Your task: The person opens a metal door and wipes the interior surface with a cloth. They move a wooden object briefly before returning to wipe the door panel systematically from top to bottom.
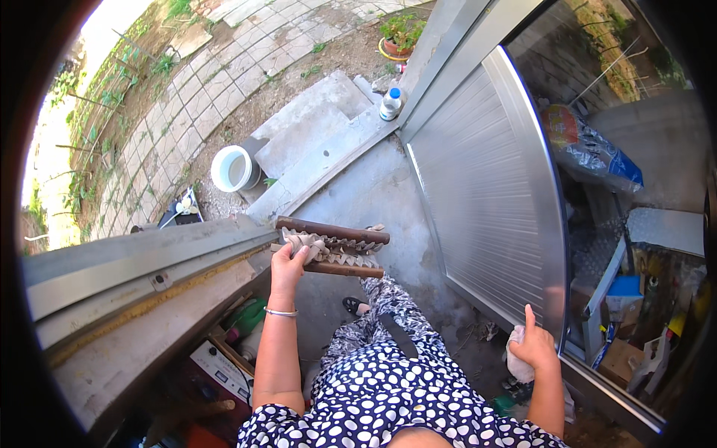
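My left hand [287, 263] is closed around the near side of a wooden piece [328, 230] with two brown bars and beige ruffled trim between them; its exact kind I cannot tell. It is held out in front of me above the grey concrete floor. At the lower right, my right hand [536, 345] grips a crumpled pale rag [517, 357], its index finger stretched up beside the edge of the metal door [478, 172]. Part of the rag is hidden behind the fingers.
A clear bottle with a blue cap [390, 104] stands on the concrete doorstep [328, 153]. Beyond the step are a white bucket [216, 170] and a potted plant [399, 43]. A ledge [149, 313] runs along the left, with stored items beneath. Clutter shows past the door.
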Motion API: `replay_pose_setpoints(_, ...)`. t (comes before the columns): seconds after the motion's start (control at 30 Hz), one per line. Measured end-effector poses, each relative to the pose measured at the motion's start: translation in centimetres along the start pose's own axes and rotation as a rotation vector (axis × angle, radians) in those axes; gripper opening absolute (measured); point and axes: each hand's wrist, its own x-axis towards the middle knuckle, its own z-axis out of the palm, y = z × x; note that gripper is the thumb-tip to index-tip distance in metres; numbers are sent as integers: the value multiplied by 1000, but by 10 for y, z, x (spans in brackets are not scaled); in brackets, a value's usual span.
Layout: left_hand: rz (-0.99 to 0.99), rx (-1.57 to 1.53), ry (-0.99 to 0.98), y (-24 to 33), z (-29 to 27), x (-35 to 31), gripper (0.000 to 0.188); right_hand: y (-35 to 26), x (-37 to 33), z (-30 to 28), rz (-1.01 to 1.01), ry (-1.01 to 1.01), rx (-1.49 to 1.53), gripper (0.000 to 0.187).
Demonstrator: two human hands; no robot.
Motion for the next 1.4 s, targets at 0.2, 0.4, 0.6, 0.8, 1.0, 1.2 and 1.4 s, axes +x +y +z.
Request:
replay_pose_setpoints(0.2, -105, -106, 44, 39, -16, 38, 12, 7, 35, -16, 86, -296, 149, 76)
replay_pose_setpoints(0.4, -35, -287, 133, 77, -12, 78, 10, 42, 54, -13, 30, -444, 324, 79)
replay_pose_setpoints(0.6, -30, -316, 231, 97, -37, 120, 11, 65, 62, 4, 231, -567, 404, 69)
replay_pose_setpoints(0.8, -98, -326, 266, 119, -73, 152, 9, 82, 67, 48, 203, -938, 712, 59)
replay_pose_setpoints(1.0, -142, -360, 271, 120, -107, 187, 6, 34, 55, 42, 629, -624, 578, 51)
replay_pose_setpoints(1.2, -196, -420, 265, 119, -142, 210, 7, -5, 44, 48, 747, -415, 492, 55)
replay_pose_setpoints(1.4, -199, -452, 255, 116, -174, 228, 11, -20, 46, 86, 841, -396, 510, 59)
